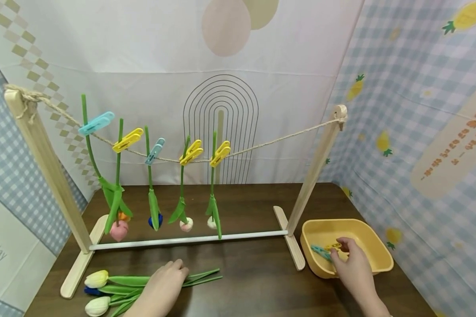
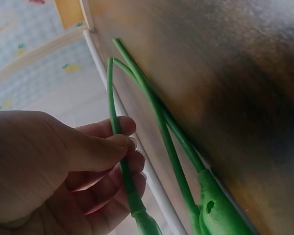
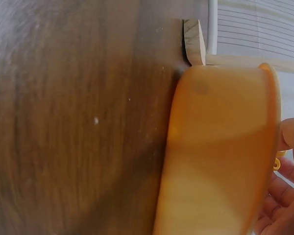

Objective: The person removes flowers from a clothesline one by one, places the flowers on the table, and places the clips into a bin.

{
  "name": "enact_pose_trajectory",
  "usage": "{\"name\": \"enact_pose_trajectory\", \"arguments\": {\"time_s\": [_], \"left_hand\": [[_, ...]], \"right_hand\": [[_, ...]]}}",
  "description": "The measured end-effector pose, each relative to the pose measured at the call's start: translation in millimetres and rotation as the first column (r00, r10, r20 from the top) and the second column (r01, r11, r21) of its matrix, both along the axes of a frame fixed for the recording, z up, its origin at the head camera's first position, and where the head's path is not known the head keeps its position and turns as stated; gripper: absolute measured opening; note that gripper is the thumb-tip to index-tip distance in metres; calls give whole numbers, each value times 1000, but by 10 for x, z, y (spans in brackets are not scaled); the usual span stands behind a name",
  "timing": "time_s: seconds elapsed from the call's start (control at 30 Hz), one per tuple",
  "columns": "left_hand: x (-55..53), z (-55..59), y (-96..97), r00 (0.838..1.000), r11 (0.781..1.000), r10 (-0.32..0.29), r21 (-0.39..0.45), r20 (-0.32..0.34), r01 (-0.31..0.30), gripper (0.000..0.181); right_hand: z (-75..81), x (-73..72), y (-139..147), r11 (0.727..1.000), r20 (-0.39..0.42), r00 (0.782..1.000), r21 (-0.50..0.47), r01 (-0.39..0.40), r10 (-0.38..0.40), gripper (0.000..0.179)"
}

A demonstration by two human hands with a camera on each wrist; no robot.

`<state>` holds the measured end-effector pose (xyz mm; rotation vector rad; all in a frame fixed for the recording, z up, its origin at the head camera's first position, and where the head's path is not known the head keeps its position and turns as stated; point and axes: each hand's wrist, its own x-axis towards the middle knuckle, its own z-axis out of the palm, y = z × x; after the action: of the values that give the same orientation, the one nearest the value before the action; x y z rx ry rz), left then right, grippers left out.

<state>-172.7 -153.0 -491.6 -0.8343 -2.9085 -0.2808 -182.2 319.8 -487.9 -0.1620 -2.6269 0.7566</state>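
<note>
My left hand [image 1: 167, 281] is over the artificial tulips on the table, pinching one green stem [image 2: 115, 110] between thumb and fingers. Two other stems lie beside it in the left wrist view. The blooms on the table are a yellow tulip [image 1: 97, 279], a blue tulip [image 1: 91, 291] mostly covered, and a white tulip [image 1: 97, 306]. Inside the yellow basin [image 1: 374, 267], my right hand [image 1: 354, 264] pinches a yellow clothespin [image 1: 332, 247], partly hidden by the fingers. A teal clothespin [image 1: 320, 252] lies just left of it.
A wooden stand [image 1: 49, 171] carries a sagging rope [image 1: 277, 141]. Several tulips hang from it head down, held by yellow clothespins [image 1: 128, 140] and blue clothespins [image 1: 96, 123]. A white rod [image 1: 182, 241] joins the stand's feet low across the table.
</note>
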Motion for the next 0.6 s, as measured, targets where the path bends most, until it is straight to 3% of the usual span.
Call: {"name": "enact_pose_trajectory", "arguments": {"time_s": [0.2, 0.43, 0.6], "left_hand": [[-4, -32, -12, 1000, 1000, 17, -3, 18, -17, 19], [-19, -40, -13, 995, 999, 34, -21, 96, -32, 17], [-22, -48, -9, 992, 999, 37, -15, 117, -35, 17]], "right_hand": [[-41, 2, 1, 1000, 8, 1000, 13, -5, 5, 31], [-39, 20, -9, 1000, 45, 999, 1, -10, 10, 31], [-52, 16, -14, 1000, 41, 999, 10, -18, 18, 31]]}}
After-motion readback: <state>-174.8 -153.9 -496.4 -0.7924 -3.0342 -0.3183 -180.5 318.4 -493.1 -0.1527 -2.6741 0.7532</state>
